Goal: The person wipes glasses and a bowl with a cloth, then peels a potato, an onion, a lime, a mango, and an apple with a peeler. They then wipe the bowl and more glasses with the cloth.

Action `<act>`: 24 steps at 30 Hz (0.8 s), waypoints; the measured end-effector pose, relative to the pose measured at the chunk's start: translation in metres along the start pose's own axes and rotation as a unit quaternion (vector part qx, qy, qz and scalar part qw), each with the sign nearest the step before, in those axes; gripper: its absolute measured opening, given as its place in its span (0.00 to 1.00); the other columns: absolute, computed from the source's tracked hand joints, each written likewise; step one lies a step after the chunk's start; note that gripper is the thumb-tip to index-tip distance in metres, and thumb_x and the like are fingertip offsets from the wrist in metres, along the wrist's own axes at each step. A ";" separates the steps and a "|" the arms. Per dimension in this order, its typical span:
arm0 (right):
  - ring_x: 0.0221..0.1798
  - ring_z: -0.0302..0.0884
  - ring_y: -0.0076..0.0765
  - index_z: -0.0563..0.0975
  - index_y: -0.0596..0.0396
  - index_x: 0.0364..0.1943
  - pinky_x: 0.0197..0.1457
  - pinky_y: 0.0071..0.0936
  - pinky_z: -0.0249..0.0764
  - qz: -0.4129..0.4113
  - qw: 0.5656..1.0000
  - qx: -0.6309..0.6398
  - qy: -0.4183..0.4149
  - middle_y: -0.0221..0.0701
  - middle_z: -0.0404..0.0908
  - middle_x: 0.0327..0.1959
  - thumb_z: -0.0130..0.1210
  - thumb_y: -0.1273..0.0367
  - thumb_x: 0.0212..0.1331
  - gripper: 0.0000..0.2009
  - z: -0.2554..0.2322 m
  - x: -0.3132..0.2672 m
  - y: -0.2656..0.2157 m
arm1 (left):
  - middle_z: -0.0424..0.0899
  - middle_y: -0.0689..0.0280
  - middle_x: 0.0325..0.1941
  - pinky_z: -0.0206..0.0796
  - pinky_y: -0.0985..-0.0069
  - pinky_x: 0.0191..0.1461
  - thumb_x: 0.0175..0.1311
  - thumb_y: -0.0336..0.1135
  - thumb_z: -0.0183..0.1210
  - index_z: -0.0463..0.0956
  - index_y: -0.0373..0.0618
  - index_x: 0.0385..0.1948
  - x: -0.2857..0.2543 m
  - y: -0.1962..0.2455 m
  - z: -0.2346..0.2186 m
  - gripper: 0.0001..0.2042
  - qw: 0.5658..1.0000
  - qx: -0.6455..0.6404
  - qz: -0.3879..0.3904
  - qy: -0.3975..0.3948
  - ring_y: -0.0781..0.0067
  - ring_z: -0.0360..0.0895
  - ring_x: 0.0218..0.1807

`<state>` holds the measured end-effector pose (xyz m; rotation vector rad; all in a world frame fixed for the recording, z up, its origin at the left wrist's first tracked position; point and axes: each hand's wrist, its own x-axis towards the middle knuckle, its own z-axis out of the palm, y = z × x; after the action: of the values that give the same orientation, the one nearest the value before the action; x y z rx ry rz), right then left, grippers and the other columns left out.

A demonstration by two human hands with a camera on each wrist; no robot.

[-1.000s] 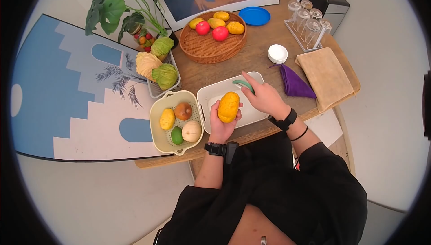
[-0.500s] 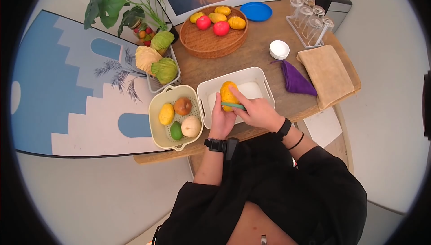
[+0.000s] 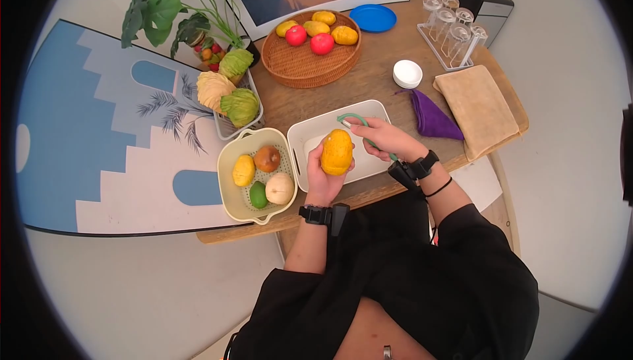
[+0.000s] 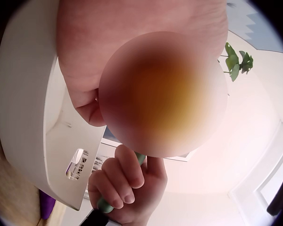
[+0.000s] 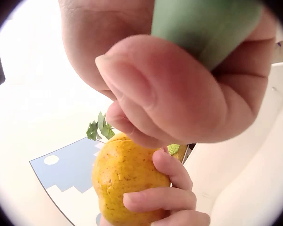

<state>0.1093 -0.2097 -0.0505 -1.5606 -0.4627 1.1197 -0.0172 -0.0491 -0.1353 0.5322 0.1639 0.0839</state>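
My left hand [image 3: 322, 179] holds an oblong, speckled yellow fruit [image 3: 337, 152] upright over the near part of a white tub [image 3: 310, 134]. Its fingers wrap the side of the fruit in the right wrist view, where the speckled skin shows close up. Just to the right, my right hand [image 3: 393, 141] grips a green peeler [image 3: 356, 116], its curved head pointing left, apart from the fruit. The peeler's thick green handle [image 5: 198, 28] fills the top of the right wrist view, with fingers curled around it. In the left wrist view the fruit [image 4: 165, 94] is a blurred yellow round.
Left of the tub stands a cream colander [image 3: 226, 162] with several fruits. Behind are a wicker basket [image 3: 290, 70] and a crate of leafy heads [image 3: 239, 106]. To the right lie a purple cloth [image 3: 434, 116], white bowls [image 3: 407, 74], a tan cloth [image 3: 478, 111] and a glass rack [image 3: 455, 33].
Half a second ago the peeler lay against the fruit's front; now my right hand has drawn it away up and right. The left hand keeps hold of the fruit in nearly the same place.
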 end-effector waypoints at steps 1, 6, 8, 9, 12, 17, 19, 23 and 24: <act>0.12 0.63 0.22 0.66 0.43 0.72 0.15 0.22 0.60 -0.019 1.000 -0.014 0.018 0.26 0.69 0.14 0.49 0.56 0.73 0.26 -0.001 0.002 0.006 | 0.80 0.51 0.55 0.70 0.64 0.51 0.73 0.52 0.45 0.73 0.45 0.59 0.000 0.000 -0.002 0.24 1.000 -0.006 -0.002 -0.016 0.59 0.77 0.46; 0.16 0.76 0.46 0.67 0.45 0.71 0.24 0.39 0.74 -0.291 0.905 -0.258 0.175 0.43 0.77 0.18 0.52 0.56 0.70 0.27 0.021 -0.011 0.012 | 0.81 0.57 0.57 0.70 0.63 0.53 0.73 0.52 0.45 0.73 0.48 0.59 -0.001 0.001 0.012 0.23 0.999 0.008 0.005 0.048 0.62 0.77 0.49; 0.28 0.81 0.61 0.68 0.46 0.70 0.35 0.47 0.78 -0.203 0.896 -0.370 0.138 0.54 0.80 0.25 0.54 0.57 0.68 0.28 0.028 -0.028 -0.004 | 0.81 0.60 0.57 0.70 0.62 0.53 0.73 0.52 0.45 0.73 0.48 0.59 -0.001 0.000 0.013 0.23 0.998 0.012 0.009 0.063 0.64 0.77 0.49; 0.28 0.81 0.61 0.68 0.46 0.70 0.35 0.47 0.78 -0.202 0.897 -0.369 0.138 0.54 0.80 0.25 0.54 0.57 0.68 0.28 0.029 -0.027 -0.003 | 0.81 0.61 0.57 0.69 0.62 0.53 0.73 0.52 0.45 0.73 0.49 0.59 -0.001 -0.001 0.013 0.23 0.998 0.015 0.015 0.064 0.64 0.77 0.50; 0.33 0.82 0.61 0.69 0.46 0.70 0.39 0.47 0.79 -0.186 0.899 -0.366 0.152 0.54 0.82 0.28 0.53 0.56 0.69 0.27 0.022 -0.016 -0.003 | 0.81 0.62 0.57 0.69 0.62 0.53 0.72 0.51 0.45 0.73 0.49 0.59 -0.001 -0.002 0.008 0.22 0.999 0.018 0.022 0.039 0.65 0.77 0.50; 0.35 0.83 0.60 0.69 0.45 0.70 0.42 0.48 0.79 -0.182 0.907 -0.327 0.194 0.52 0.83 0.28 0.52 0.55 0.69 0.26 0.004 0.002 0.007 | 0.80 0.59 0.56 0.69 0.61 0.51 0.73 0.51 0.44 0.72 0.47 0.59 -0.001 0.001 0.003 0.23 0.999 0.027 0.007 -0.023 0.63 0.77 0.49; 0.34 0.83 0.60 0.68 0.46 0.70 0.41 0.47 0.79 -0.204 0.917 -0.290 0.182 0.51 0.83 0.29 0.52 0.55 0.69 0.27 0.011 -0.009 0.004 | 0.81 0.56 0.55 0.70 0.62 0.51 0.73 0.52 0.42 0.72 0.45 0.60 -0.003 0.003 0.012 0.24 1.000 0.013 -0.005 0.009 0.62 0.77 0.47; 0.29 0.82 0.60 0.65 0.46 0.73 0.36 0.47 0.78 -0.202 0.901 -0.350 0.160 0.48 0.84 0.28 0.54 0.56 0.68 0.30 0.037 -0.028 0.015 | 0.81 0.57 0.54 0.71 0.64 0.54 0.74 0.56 0.41 0.72 0.46 0.60 0.002 0.000 0.002 0.26 0.999 -0.032 0.009 0.016 0.62 0.78 0.49; 0.29 0.82 0.60 0.65 0.46 0.73 0.36 0.47 0.78 -0.202 0.901 -0.349 0.160 0.48 0.84 0.28 0.54 0.56 0.68 0.30 0.042 -0.028 0.021 | 0.82 0.59 0.53 0.72 0.65 0.55 0.75 0.58 0.40 0.72 0.46 0.59 -0.001 0.002 0.015 0.27 0.998 -0.025 0.009 0.057 0.62 0.79 0.50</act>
<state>0.0552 -0.2159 -0.0563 -2.0873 -0.9816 0.3590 -0.0153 -0.0548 -0.1215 0.4801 0.2672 0.1359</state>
